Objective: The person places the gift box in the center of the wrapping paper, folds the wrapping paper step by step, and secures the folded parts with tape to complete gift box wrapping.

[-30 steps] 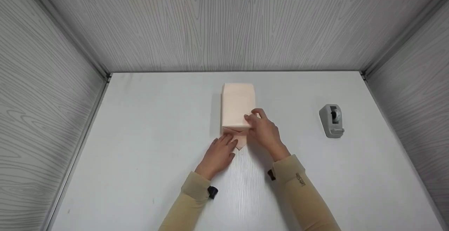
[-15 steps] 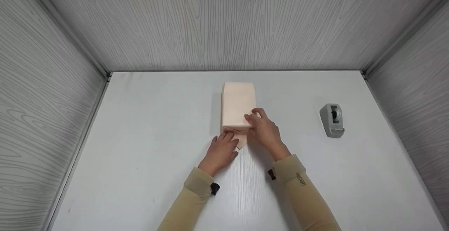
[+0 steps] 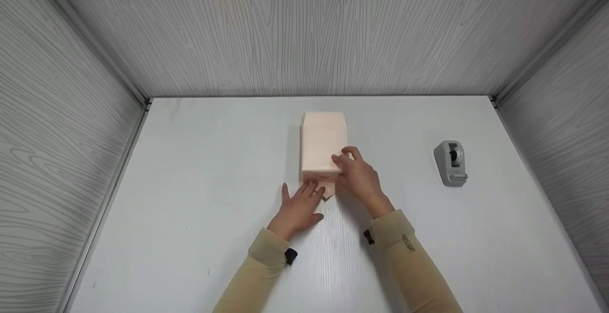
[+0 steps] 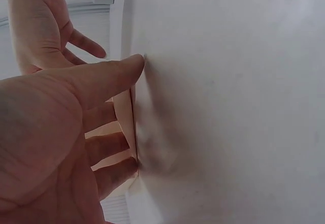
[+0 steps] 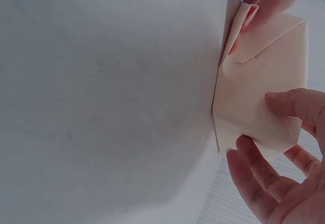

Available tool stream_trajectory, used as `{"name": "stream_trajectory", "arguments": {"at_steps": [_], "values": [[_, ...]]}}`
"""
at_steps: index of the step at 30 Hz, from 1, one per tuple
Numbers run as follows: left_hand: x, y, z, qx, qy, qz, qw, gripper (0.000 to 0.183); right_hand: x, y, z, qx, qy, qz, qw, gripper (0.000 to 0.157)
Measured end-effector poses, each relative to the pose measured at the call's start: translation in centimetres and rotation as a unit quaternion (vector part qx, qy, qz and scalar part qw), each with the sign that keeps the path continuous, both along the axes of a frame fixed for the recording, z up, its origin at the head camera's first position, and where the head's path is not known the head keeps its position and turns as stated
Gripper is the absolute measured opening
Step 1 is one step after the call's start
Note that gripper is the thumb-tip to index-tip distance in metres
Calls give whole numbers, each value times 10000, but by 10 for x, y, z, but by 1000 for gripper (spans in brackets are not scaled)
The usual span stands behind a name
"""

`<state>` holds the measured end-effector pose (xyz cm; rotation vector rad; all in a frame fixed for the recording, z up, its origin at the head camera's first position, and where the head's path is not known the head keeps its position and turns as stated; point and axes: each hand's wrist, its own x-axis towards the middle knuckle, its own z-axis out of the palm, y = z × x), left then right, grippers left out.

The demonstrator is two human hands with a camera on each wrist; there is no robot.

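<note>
A box wrapped in pale peach paper (image 3: pixel 324 141) lies on the white table, long side pointing away from me. From its near end a pointed paper flap (image 3: pixel 328 190) sticks out over the table. My left hand (image 3: pixel 297 213) lies at this flap, fingers spread and mostly straight, fingertips pressing on the paper. In the right wrist view, its fingers reach into the flap's fold (image 5: pixel 249 18). My right hand (image 3: pixel 360 180) holds the box by its near right corner. There the thumb (image 5: pixel 287 103) rests on the folded end face, and other fingers lie along the side.
A grey tape dispenser (image 3: pixel 450 164) stands on the right part of the table (image 3: pixel 200 161). Grey wood-grain panels (image 3: pixel 304 32) enclose the table at the back and both sides.
The left hand's little finger and thumb have spread outward, while its middle fingers stay at the flap. The flap's tip has shifted slightly. The right hand and box hold still.
</note>
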<state>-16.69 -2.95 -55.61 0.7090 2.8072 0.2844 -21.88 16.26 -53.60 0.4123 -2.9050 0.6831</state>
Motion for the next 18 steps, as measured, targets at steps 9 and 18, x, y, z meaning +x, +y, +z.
{"name": "stream_trajectory", "arguments": {"at_steps": [9,18], "values": [[3,-4,1,296,27,-87,9995,69,1,0,1,-17,-145,-22,9999,54],[5,-6,-3,184,108,-246,9995,65,0,0,1,-46,-151,8,9999,53]]}}
